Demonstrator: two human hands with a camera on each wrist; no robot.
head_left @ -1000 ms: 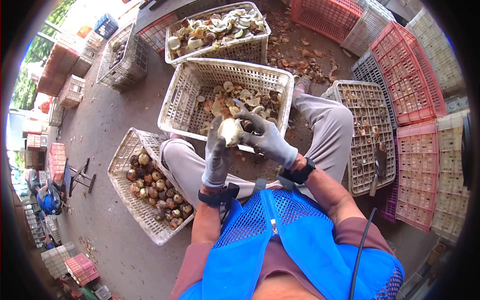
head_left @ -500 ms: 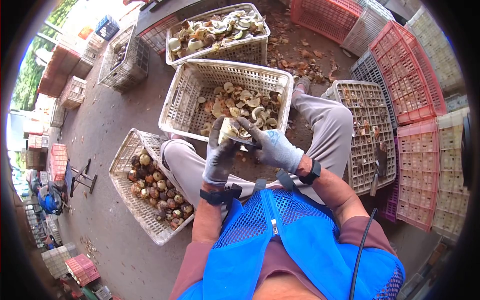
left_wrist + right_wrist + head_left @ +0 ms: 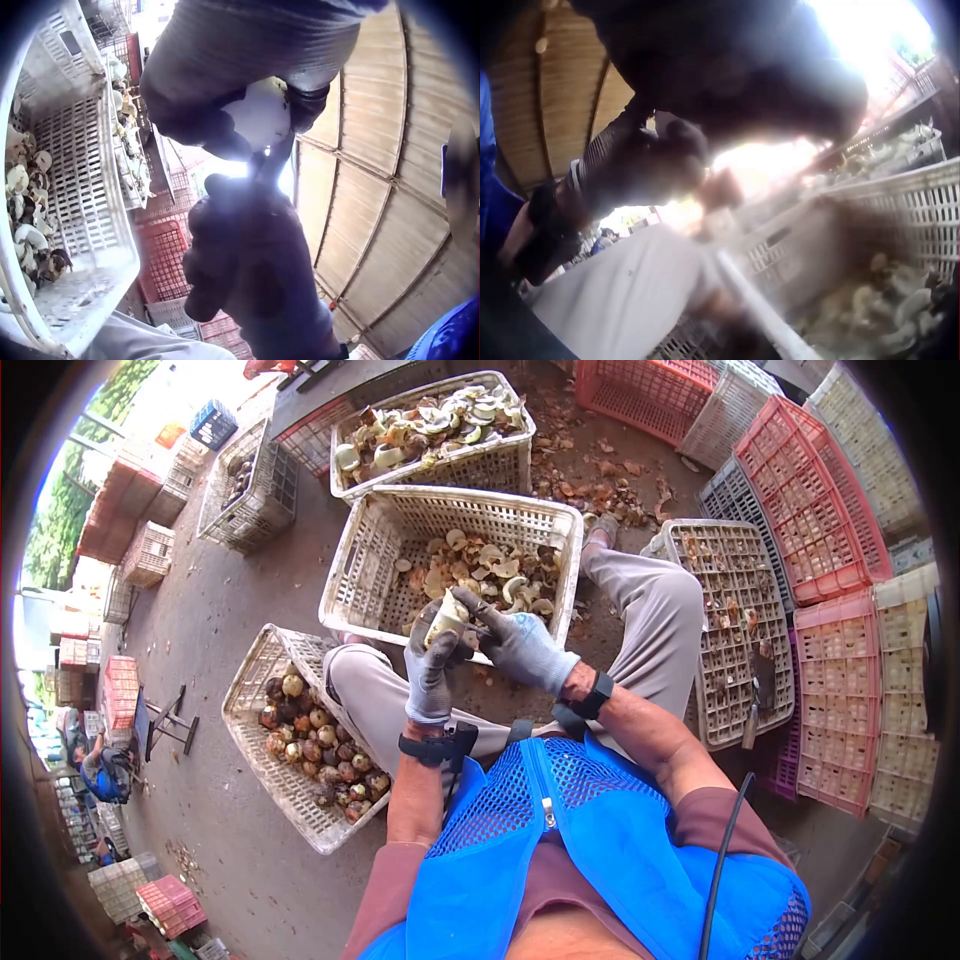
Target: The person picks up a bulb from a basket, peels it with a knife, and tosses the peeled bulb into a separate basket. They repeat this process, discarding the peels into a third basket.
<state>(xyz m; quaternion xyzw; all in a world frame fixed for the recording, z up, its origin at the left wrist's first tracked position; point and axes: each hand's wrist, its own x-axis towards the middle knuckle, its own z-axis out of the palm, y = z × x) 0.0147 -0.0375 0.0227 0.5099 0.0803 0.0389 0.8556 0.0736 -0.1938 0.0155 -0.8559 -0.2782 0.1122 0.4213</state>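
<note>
In the head view my gloved left hand (image 3: 430, 678) grips a pale, largely peeled bulb-like vegetable (image 3: 446, 622), held up over the near rim of the middle crate (image 3: 340, 575). My gloved right hand (image 3: 532, 652) meets it from the right, its fingertips close to the pale surface. A narrow knife blade (image 3: 274, 160) juts from the right fist towards the vegetable in the left wrist view; the fist hides its handle. Thick curved peelings (image 3: 490, 570) lie inside the middle crate. The right wrist view is dark and blurred around the hands.
A tilted crate (image 3: 270, 790) of brown round vegetables (image 3: 320, 745) stands left of my knee. Behind the middle crate is another crate (image 3: 440, 475) heaped with peelings. An upturned crate (image 3: 720, 590) on the right carries a cleaver (image 3: 762, 675). Stacked red crates (image 3: 810, 500) stand beyond it.
The hands turn the vegetable from a rounded side view to a tilted one. My right hand's spread fingers have drawn in around the knife, and the hand has shifted slightly left.
</note>
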